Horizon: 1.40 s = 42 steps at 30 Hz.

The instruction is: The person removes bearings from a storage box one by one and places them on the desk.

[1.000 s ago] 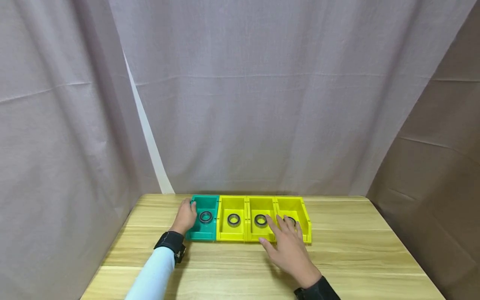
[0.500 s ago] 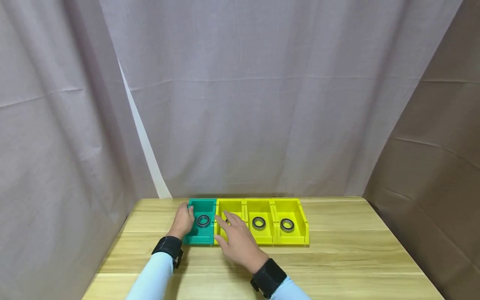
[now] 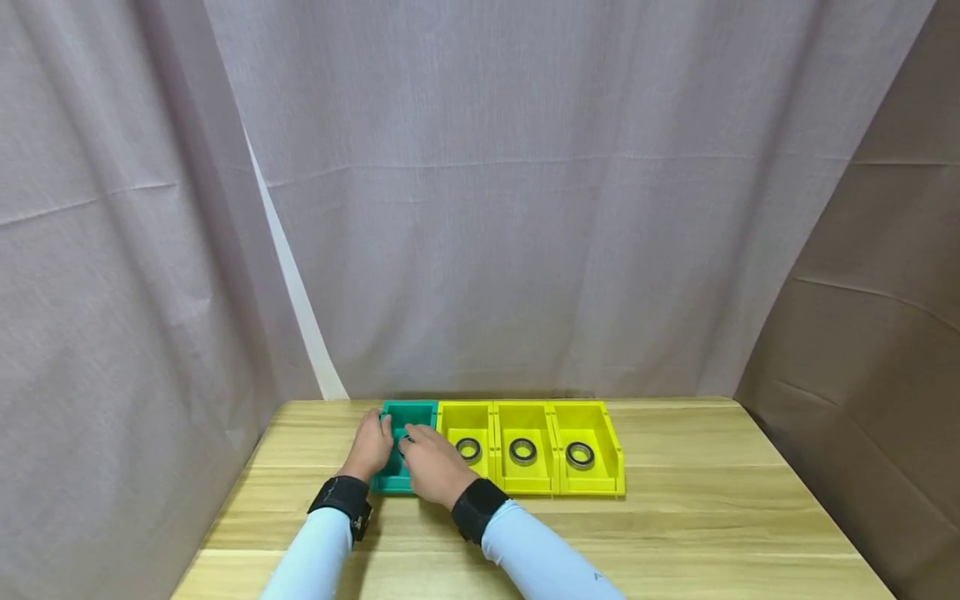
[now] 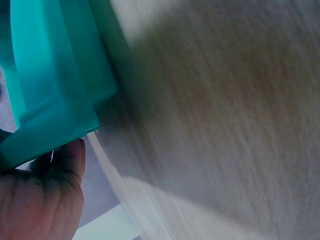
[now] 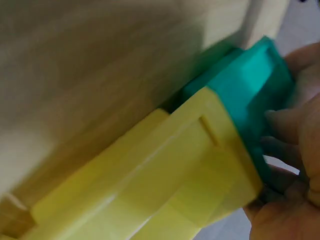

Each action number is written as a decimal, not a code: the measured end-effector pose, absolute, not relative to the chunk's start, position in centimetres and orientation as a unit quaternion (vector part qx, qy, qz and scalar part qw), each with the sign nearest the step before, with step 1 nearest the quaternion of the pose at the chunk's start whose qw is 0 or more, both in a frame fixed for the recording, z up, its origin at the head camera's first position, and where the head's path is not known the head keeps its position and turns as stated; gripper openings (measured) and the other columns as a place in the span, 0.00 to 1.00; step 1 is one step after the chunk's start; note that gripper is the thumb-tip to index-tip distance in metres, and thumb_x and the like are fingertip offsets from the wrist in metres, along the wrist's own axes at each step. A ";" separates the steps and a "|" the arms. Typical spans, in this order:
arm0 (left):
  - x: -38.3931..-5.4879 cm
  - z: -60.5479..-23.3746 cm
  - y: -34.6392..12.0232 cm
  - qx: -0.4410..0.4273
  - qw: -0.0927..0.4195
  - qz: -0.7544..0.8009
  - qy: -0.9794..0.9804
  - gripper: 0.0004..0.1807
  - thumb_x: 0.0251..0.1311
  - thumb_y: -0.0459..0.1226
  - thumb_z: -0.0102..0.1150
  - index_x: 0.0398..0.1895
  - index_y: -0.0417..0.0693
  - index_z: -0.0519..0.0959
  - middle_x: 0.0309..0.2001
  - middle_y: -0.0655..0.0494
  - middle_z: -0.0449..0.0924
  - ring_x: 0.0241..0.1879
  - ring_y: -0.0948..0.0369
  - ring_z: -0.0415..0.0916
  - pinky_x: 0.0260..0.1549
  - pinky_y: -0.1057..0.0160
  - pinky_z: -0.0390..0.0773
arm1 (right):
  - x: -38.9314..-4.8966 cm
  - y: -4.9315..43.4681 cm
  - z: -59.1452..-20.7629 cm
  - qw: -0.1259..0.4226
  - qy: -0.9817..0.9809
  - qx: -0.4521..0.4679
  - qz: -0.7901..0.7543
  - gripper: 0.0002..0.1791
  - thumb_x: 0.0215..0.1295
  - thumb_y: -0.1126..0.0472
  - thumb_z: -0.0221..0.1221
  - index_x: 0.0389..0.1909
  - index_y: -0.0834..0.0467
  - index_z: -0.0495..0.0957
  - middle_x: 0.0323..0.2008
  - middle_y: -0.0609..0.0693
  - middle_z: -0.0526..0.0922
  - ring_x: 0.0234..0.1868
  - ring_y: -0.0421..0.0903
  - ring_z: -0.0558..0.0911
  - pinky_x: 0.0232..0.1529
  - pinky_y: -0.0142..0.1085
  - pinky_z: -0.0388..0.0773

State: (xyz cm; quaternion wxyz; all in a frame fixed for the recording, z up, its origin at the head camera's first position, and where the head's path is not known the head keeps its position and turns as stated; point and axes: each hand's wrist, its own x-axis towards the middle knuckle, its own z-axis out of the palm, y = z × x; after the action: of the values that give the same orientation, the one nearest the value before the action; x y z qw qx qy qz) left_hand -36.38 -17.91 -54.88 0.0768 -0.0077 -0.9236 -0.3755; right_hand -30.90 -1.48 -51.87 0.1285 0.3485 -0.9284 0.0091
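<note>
Left hand (image 4: pixel 42 207) grips the rim of the green bin (image 4: pixel 55 85); fingers dark, partly hidden. Bin runs out of view, only part of it seen. Wood-grained table (image 4: pixel 225 130) to the bin's left in the scene, broad soft shadow (image 4: pixel 145 150) across it. Beyond the table's far edge: grey curtain (image 4: pixel 97 182), pale strip (image 4: pixel 110 227)

The left grip (image 3: pixel 369 448) and right grip (image 3: pixel 433 467) are bare hands. Each forearm carries a close-fitting, plain, pale blue sleeve: left sleeve (image 3: pixel 309 554), right sleeve (image 3: pixel 547 558). The right sleeve bears one small dark angular mark (image 3: pixel 597 576). A broad black band encircles each wrist: left wristband (image 3: pixel 337 495), right wristband (image 3: pixel 477 508). A small dark fitting (image 3: pixel 362 520) projects from the left wristband's inner side.
</note>
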 end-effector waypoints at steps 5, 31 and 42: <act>-36.3 -54.7 -17.8 -0.009 0.075 -0.385 -0.920 0.22 0.85 0.35 0.38 0.63 0.21 0.69 0.59 0.25 0.76 0.64 0.32 0.75 0.65 0.36 0.76 | -32.1 -2.8 -51.6 0.097 -0.937 0.333 -0.049 0.16 0.74 0.48 0.66 0.55 0.50 0.88 0.66 0.49 0.85 0.67 0.47 0.82 0.70 0.38 0.77; -36.0 -54.0 -17.7 0.013 0.048 -0.415 -0.908 0.26 0.86 0.37 0.37 0.72 0.21 0.63 0.70 0.22 0.70 0.72 0.30 0.68 0.72 0.34 0.71 | -34.3 -5.3 -52.8 0.054 -0.956 0.258 -0.129 0.11 0.75 0.45 0.64 0.50 0.42 0.89 0.54 0.40 0.88 0.55 0.40 0.86 0.66 0.38 0.76; -36.1 -54.2 -17.6 0.019 0.044 -0.422 -0.905 0.27 0.86 0.38 0.37 0.73 0.22 0.63 0.70 0.22 0.69 0.73 0.30 0.68 0.72 0.34 0.71 | -34.3 -5.1 -53.0 0.058 -0.956 0.261 -0.121 0.11 0.75 0.46 0.64 0.49 0.44 0.89 0.52 0.42 0.89 0.51 0.42 0.87 0.67 0.39 0.77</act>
State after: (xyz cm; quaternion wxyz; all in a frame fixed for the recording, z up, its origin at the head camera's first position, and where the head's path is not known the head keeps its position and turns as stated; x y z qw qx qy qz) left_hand -36.10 -17.63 -54.25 0.0443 0.0186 -0.9054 -0.4218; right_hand -34.30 -5.14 -52.95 0.0581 0.2613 -0.9558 -0.1214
